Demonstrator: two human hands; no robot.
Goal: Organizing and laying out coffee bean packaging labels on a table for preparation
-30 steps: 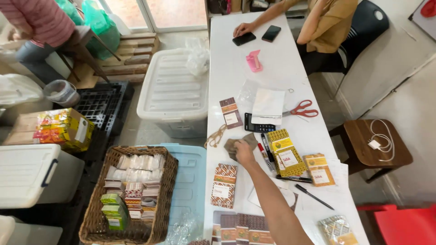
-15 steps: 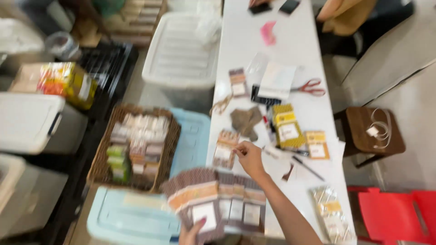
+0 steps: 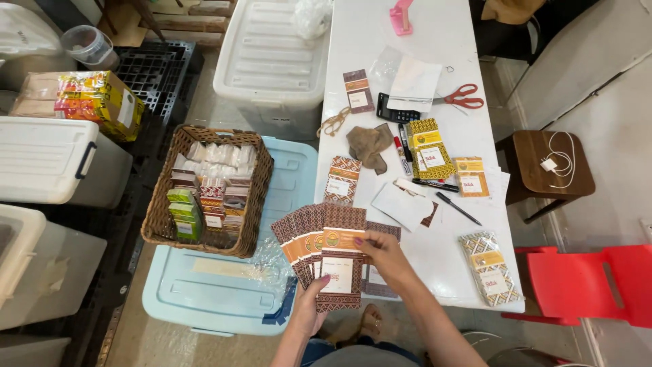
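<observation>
Raised since a moment ago, the fanned brown patterned packets (image 3: 319, 248) now sit higher and nearer the tabletop (image 3: 435, 258) edge, and the right hand (image 3: 380, 255) has come back from the single packets to meet them. Its fingers (image 3: 358, 239) pinch the top edge of the front packet, while the left hand (image 3: 314, 306) grips the fan from below, thumb across the front. Just beyond lies another brown packet (image 3: 341, 180), then a white envelope (image 3: 402, 204) and a black pen (image 3: 458, 208). Farther off are yellow packets (image 3: 429, 147), a calculator (image 3: 395, 112) and red scissors (image 3: 465, 96). Left of the tabletop, a wicker basket (image 3: 255, 204) rests on a pale blue bin (image 3: 204, 292).
</observation>
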